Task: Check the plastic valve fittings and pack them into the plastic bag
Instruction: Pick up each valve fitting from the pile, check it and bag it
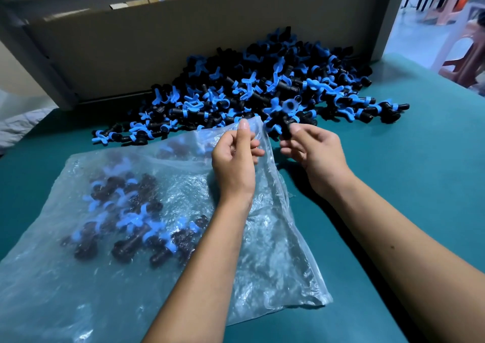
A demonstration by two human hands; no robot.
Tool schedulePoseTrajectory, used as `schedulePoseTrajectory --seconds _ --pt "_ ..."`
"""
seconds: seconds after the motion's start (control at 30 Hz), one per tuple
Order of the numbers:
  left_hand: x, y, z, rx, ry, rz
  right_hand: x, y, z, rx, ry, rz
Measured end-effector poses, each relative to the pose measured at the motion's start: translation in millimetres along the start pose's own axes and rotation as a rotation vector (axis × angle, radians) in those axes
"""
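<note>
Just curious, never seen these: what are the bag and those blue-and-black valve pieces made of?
The bag looks like thin, soft clear plastic film: it crinkles, glints, and shows the pieces inside. The valve pieces seem to be hard moulded plastic, with matte black bodies and smooth bright blue handles.

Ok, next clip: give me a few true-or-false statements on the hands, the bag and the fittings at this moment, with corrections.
1. The left hand pinches the plastic bag at its opening. True.
2. The right hand holds nothing. False: it grips a black and blue valve fitting.
3. The bag is empty. False: several packed fittings lie inside.
4. The pile of loose fittings lies against a cardboard wall. True.
5. The table is red. False: it is teal.
</note>
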State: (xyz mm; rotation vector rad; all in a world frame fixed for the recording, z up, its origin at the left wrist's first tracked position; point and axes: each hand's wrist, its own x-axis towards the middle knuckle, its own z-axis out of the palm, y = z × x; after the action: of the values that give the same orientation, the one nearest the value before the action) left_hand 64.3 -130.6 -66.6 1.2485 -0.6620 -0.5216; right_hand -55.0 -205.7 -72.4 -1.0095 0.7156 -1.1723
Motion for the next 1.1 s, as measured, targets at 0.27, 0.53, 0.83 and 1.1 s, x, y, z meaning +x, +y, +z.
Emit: schedulePoseTrajectory --seconds 0.27,0.53,0.83,1.1 --pt "-5.5 -13.2 -3.9 1.014 -0.146 0.227 6.9 -14.8 -15.1 0.480 -0.009 0.272" --pt "-3.4 5.5 -4.7 0.467 0.134 0.042 3.1 -7.3 -13.0 0.037 -0.127 0.047" --pt "1.8 39.7 -1.3 0.247 0.200 0.371 -15.7 -8.6 12.0 -0.588 -0.494 -0.185" --pt "1.6 53.2 3.4 0.356 0.154 0.568 -46.3 8.7 47.5 -0.776 -0.813 -0.141"
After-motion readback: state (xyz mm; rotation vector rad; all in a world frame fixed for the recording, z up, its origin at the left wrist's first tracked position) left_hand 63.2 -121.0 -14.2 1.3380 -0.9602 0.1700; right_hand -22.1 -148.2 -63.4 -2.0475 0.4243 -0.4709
